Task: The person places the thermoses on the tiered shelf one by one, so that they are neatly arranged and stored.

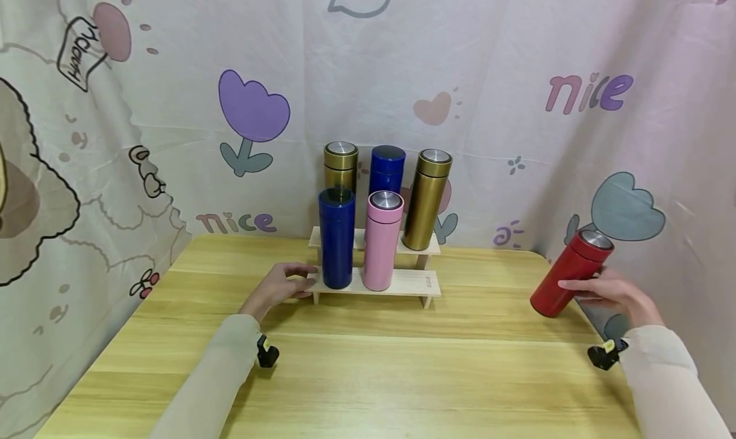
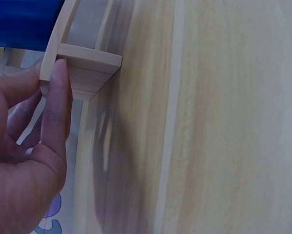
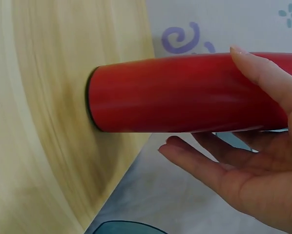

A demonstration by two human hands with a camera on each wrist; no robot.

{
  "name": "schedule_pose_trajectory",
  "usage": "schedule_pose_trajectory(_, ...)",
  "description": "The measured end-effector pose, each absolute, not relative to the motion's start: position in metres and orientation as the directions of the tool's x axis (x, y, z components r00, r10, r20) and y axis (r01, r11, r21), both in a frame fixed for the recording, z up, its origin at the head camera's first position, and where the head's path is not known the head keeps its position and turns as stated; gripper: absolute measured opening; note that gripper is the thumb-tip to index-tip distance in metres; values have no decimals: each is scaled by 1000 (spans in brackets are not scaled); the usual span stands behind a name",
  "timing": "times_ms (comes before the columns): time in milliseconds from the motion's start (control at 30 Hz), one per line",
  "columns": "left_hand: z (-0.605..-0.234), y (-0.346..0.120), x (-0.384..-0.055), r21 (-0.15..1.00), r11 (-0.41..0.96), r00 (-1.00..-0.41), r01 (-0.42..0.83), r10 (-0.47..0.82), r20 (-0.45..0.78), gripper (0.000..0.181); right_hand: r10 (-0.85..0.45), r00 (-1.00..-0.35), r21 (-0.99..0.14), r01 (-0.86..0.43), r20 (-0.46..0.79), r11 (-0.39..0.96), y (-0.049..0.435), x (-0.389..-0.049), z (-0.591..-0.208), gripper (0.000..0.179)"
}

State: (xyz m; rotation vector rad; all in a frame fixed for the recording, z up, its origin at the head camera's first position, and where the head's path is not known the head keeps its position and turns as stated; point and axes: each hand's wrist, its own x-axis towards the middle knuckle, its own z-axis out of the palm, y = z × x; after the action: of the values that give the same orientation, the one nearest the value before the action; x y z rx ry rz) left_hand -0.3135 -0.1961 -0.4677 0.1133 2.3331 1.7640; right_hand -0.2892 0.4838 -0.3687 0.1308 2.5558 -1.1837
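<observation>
My left hand [image 1: 280,287] pinches the left end of the lower shelf of a small two-tier wooden stand [image 1: 409,283]; in the left wrist view thumb and fingers [image 2: 57,114] close on the board's edge. On that shelf stand a blue thermos bottle [image 1: 337,250] and a pink thermos bottle [image 1: 379,254]. Behind them, the upper tier bears a gold bottle [image 1: 341,172], a second blue bottle [image 1: 387,170] and another gold bottle [image 1: 424,206], leaning slightly. At the table's right side my right hand [image 1: 618,296] grips a red thermos bottle [image 1: 566,278], tilted with its lid rightward.
The wooden table [image 1: 402,381] ends on the right just beyond the red bottle. A printed cloth [image 1: 368,62] with flowers and lettering hangs behind the table and along both sides. Each wrist wears a small black camera mount [image 1: 267,352].
</observation>
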Motion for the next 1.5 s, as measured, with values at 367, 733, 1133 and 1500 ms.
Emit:
schedule_pose_trajectory(367, -467, -195, -314, 958, 281, -975, -62, 188, -119, 42, -2, -963, -747, 209, -271, 631, 482, -289, -375, 89)
schedule_pose_trajectory(733, -467, -194, -314, 953, 294, -975, -70, 180, -127, 41, -27, -971, -752, 167, -238, 638, 483, -288, -373, 80)
schedule_pose_trajectory(1133, -467, -195, -314, 953, 295, -976, -63, 183, -122, 40, -115, -964, -785, 122, -240, 607, 464, -293, -370, 81)
schedule_pose_trajectory(1500, -468, -195, -313, 956, 283, -976, -72, 179, -126, 41, -179, -959, -800, 74, -221, 595, 427, -295, -356, 87)
